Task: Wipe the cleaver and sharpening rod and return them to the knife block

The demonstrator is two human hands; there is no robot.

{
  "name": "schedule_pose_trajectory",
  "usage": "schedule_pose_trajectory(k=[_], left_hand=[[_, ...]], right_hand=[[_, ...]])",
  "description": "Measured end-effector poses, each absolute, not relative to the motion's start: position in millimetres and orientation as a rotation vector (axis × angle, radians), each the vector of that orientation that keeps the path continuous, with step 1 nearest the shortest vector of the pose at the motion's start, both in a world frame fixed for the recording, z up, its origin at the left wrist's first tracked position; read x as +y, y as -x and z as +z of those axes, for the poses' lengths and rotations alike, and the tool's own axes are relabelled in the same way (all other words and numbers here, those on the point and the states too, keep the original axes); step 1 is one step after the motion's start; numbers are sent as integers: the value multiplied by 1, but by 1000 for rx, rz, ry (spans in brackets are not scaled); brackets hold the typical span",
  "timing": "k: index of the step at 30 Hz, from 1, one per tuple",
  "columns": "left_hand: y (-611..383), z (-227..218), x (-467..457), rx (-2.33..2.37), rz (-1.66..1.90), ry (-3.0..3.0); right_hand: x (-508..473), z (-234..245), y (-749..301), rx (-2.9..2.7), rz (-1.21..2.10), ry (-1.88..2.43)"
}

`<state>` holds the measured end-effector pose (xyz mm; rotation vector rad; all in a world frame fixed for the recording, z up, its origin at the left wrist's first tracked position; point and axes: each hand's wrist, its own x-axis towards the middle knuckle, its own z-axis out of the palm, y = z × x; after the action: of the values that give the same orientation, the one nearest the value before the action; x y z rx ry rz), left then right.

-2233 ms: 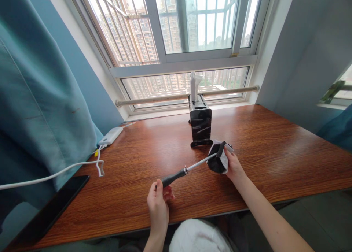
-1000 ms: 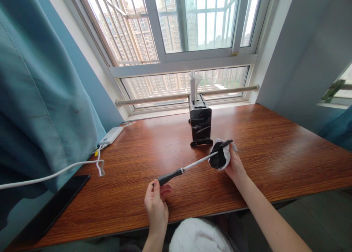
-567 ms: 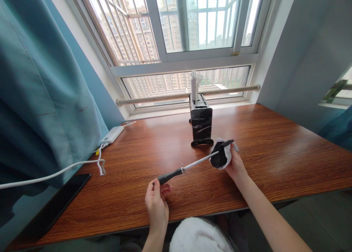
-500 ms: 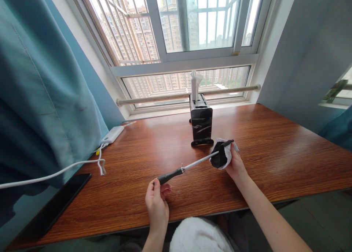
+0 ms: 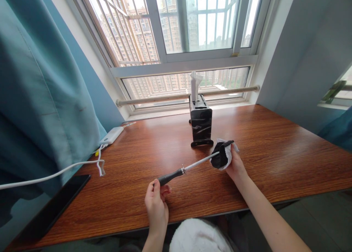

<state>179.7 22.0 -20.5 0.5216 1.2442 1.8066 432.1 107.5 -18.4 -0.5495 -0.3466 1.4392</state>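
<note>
My left hand (image 5: pixel 156 208) is closed around the end of the black handle of a long tool (image 5: pixel 189 167) with a silver shaft. The tool slopes up to the right over the wooden desk (image 5: pixel 132 160). Its black head is wrapped in a white tissue (image 5: pixel 223 155), and my right hand (image 5: pixel 234 164) is closed on that tissue and head from the right side. Both hands hover just above the desk near its front edge.
A black tissue holder (image 5: pixel 200 125) with a white tissue sticking out stands behind the tool. A white power bank (image 5: pixel 111 135) and white cable (image 5: pixel 66 168) lie at the left, beside a dark tablet (image 5: pixel 55 208). A teal curtain (image 5: pixel 41 98) hangs on the left.
The tool's handle and my left hand have shifted slightly left and lower since the earliest frame. My right hand turned the tissue a little around the head. Little has moved in the last second.
</note>
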Motion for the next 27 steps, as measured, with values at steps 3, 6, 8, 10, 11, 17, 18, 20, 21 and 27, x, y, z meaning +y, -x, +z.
schedule_pose_trajectory(k=[3,6,8,10,11,17,18,20,21,27], left_hand=[[-180,-21,22,1263,1793,-542],[-181,-19,21,1276,1775,-556],[-183,-16,21,1269,1745,-581],[-184,-14,20,1263,1714,-608],[-185,-13,19,1266,1706,-616],[-188,-13,16,1306,1646,-645],[-188,-13,15,1319,1628,-644],[-188,-13,14,1345,1603,-640],[-188,-13,14,1356,1598,-635],[-185,-15,19,1320,1626,-629]], right_hand=[[109,-19,-433,-328,1462,536],[109,-18,-434,-306,1471,537],[108,-15,-435,-312,1498,531],[106,-13,-435,-334,1521,525],[106,-13,-435,-342,1522,524],[107,-15,-435,-314,1416,582],[108,-16,-435,-315,1395,597],[109,-18,-435,-327,1367,621],[109,-19,-435,-336,1361,630],[110,-19,-435,-364,1338,647]])
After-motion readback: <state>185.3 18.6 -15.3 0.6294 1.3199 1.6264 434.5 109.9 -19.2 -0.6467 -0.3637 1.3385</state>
